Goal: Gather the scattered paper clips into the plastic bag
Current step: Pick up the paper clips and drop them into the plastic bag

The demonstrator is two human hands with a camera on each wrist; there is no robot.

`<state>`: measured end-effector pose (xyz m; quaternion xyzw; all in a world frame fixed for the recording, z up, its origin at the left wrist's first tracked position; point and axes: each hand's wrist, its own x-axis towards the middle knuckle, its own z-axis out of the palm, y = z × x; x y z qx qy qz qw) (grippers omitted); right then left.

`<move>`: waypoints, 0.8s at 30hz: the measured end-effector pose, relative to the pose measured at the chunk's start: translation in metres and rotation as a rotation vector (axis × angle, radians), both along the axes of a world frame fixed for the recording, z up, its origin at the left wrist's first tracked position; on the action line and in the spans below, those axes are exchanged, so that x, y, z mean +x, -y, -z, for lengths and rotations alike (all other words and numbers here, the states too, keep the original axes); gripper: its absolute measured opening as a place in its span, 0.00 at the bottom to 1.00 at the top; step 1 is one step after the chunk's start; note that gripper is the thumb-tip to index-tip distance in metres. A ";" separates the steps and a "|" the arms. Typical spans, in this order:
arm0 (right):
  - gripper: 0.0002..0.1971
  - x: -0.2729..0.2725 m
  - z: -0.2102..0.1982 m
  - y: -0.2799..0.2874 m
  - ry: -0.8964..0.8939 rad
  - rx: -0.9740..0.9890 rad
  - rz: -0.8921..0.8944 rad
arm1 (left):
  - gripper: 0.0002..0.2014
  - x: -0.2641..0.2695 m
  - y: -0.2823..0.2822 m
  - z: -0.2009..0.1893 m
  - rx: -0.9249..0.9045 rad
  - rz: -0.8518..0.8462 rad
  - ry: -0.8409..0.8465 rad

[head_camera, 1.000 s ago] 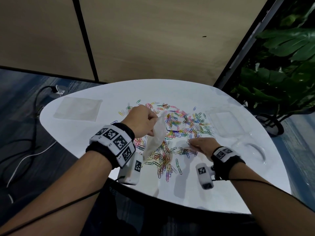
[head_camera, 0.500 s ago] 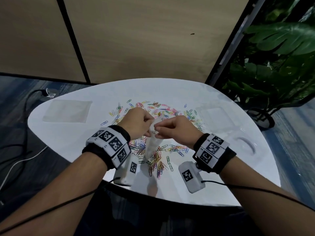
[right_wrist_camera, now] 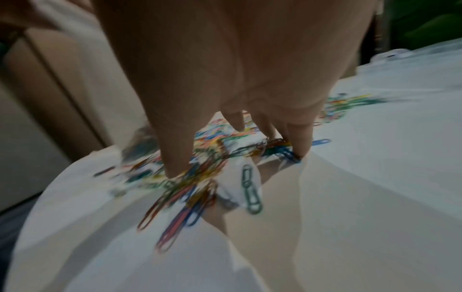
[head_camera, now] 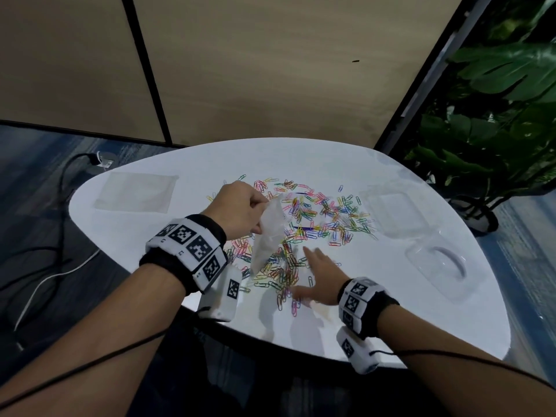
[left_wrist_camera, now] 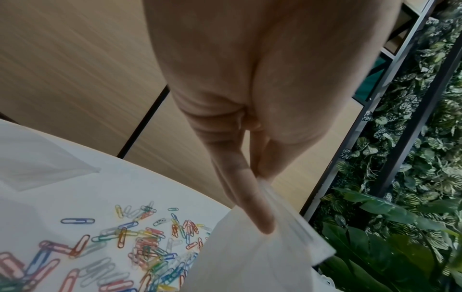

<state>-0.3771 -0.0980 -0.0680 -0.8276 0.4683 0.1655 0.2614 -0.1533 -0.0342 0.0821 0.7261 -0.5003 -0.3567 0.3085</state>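
Observation:
Several coloured paper clips (head_camera: pixel 319 218) lie scattered across the middle of the white table (head_camera: pixel 376 320). My left hand (head_camera: pixel 240 210) pinches the top edge of a clear plastic bag (head_camera: pixel 267 236), which hangs down over the clips; the left wrist view shows thumb and fingers (left_wrist_camera: pixel 257 209) clamped on the bag (left_wrist_camera: pixel 252 260). My right hand (head_camera: pixel 316 275) is spread, fingers straight, palm down on the clips (head_camera: pixel 282 272) near the table's front. In the right wrist view its fingertips (right_wrist_camera: pixel 302 148) press on a blurred bunch of clips (right_wrist_camera: pixel 190 189).
A flat clear bag (head_camera: pixel 135 192) lies at the table's left. Clear plastic packaging (head_camera: pixel 433 260) sits at the right. A leafy plant (head_camera: pixel 493 121) stands beyond the right edge. Cables (head_camera: pixel 45 272) run over the floor on the left. A wood-panel wall is behind.
My right hand left the bag's mouth and dropped to the clips near the front edge, fingers now spread flat. My left hand keeps holding the bag up.

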 end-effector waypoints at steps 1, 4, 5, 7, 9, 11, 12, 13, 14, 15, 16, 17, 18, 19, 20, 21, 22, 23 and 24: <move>0.53 0.007 0.004 -0.008 0.019 -0.007 -0.030 | 0.12 0.004 -0.002 0.000 -0.002 -0.006 -0.002; 0.39 0.025 0.010 -0.025 -0.005 -0.153 -0.170 | 0.12 0.016 -0.010 -0.001 -0.015 -0.024 0.004; 0.34 0.029 0.011 -0.027 -0.003 -0.230 -0.212 | 0.12 0.019 -0.012 -0.001 -0.018 -0.027 0.004; 0.24 0.033 0.014 -0.026 0.052 -0.323 -0.255 | 0.12 0.025 -0.018 0.000 -0.014 -0.040 -0.003; 0.16 0.034 0.015 -0.021 0.081 -0.365 -0.288 | 0.12 0.031 -0.022 0.001 -0.004 -0.055 -0.014; 0.09 0.033 0.007 -0.015 0.081 -0.397 -0.287 | 0.11 0.035 -0.025 0.002 0.004 -0.061 -0.024; 0.08 0.033 0.001 -0.010 0.090 -0.381 -0.236 | 0.11 0.036 -0.026 0.002 0.007 -0.062 -0.027; 0.07 0.031 -0.006 -0.005 0.114 -0.355 -0.148 | 0.11 0.037 -0.026 0.001 0.010 -0.062 -0.030; 0.06 0.029 -0.013 0.000 0.147 -0.323 -0.041 | 0.12 0.037 -0.026 0.001 0.010 -0.059 -0.029; 0.05 0.026 -0.019 0.006 0.193 -0.294 0.067 | 0.12 0.036 -0.026 0.000 0.012 -0.055 -0.023; 0.03 0.022 -0.023 0.013 0.236 -0.253 0.172 | 0.12 0.035 -0.026 -0.001 0.013 -0.050 -0.015; 0.02 0.018 -0.027 0.020 0.281 -0.197 0.275 | 0.13 0.033 -0.025 -0.001 0.016 -0.044 -0.008; 0.03 0.014 -0.031 0.026 0.330 -0.121 0.388 | 0.13 0.031 -0.025 -0.002 0.018 -0.038 -0.004; 0.03 0.011 -0.036 0.032 0.400 -0.029 0.502 | 0.12 0.029 -0.024 -0.002 0.019 -0.036 -0.003; 0.03 0.010 -0.042 0.036 0.489 0.066 0.614 | 0.12 0.027 -0.022 -0.002 0.018 -0.034 -0.001; 0.02 0.010 -0.050 0.039 0.609 0.164 0.716 | 0.12 0.025 -0.021 -0.002 0.018 -0.028 0.002; 0.01 0.012 -0.061 0.041 0.746 0.260 0.794 | 0.12 0.023 -0.019 -0.001 0.020 -0.020 0.006; 0.03 0.014 -0.073 0.041 0.876 0.351 0.844 | 0.12 0.020 -0.016 0.000 0.023 -0.010 0.013; 0.06 0.016 -0.085 0.040 0.969 0.428 0.862 | 0.12 0.016 -0.014 0.001 0.025 -0.001 0.018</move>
